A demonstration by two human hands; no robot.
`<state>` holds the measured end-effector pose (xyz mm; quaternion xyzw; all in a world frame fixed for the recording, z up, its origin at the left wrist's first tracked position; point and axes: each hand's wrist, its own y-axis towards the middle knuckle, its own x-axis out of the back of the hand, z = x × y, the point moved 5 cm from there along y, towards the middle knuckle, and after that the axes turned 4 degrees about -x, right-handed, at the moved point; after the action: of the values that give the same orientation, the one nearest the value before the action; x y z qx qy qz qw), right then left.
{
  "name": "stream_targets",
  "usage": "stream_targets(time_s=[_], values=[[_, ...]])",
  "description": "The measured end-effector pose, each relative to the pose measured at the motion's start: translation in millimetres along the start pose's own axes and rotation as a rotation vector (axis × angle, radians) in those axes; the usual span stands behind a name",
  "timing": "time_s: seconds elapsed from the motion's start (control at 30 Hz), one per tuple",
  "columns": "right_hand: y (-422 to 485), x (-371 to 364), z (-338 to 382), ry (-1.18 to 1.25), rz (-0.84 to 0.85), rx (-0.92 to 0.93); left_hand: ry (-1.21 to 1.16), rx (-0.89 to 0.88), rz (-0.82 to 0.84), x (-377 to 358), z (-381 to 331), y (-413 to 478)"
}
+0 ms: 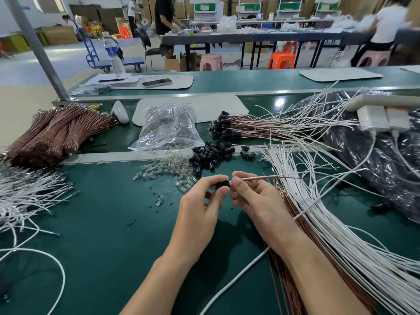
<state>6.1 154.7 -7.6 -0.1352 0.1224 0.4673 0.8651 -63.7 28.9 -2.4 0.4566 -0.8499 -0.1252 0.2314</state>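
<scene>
Black cap (222,184) horizontal, touching thin white wire (256,177).

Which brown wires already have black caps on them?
The loose brown wires lying beyond the pile of black caps: each one ends in a cap. The banded brown bundles at far left show no caps.

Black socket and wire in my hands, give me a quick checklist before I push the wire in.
1. Grip on the black socket by the left hand: ok, pinched.
2. Grip on the wire by the right hand: ok, pinched near its tip.
3. Tip lined up with the socket's end: ok, they appear to meet.
4. Tip already inside the socket: cannot tell, fingers hide it.
5. The loose bulbs lying close by: ok.
</scene>
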Motion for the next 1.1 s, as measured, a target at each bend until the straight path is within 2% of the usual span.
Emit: stream_targets(time_s=[0.1,0.3,0.53,0.7,1.1], values=[[-0.8,-4.3,-1.8,-0.007,0.060,-0.033,-0.003,-0.001,-0.003,0.5,-0.8,0.8],[-0.3,-1.6,-1.1,0.013,0.036,-0.041,0.059,0.092,-0.024,0.5,3.0,0.6],[-3.1,-5.7,0.8,-0.086,0.054,0.000,0.305,0.080,0.036,-3.2,-0.6,-3.2],[-4.7,-8.3,0.6,-0.045,0.104,-0.016,0.314,0.145,0.025,-1.7,0.6,-1.4],[-2.1,-9.5,-5.5,-0.029,0.137,-0.029,0.395,0.161,0.038,-3.6,-3.1,-2.0]])
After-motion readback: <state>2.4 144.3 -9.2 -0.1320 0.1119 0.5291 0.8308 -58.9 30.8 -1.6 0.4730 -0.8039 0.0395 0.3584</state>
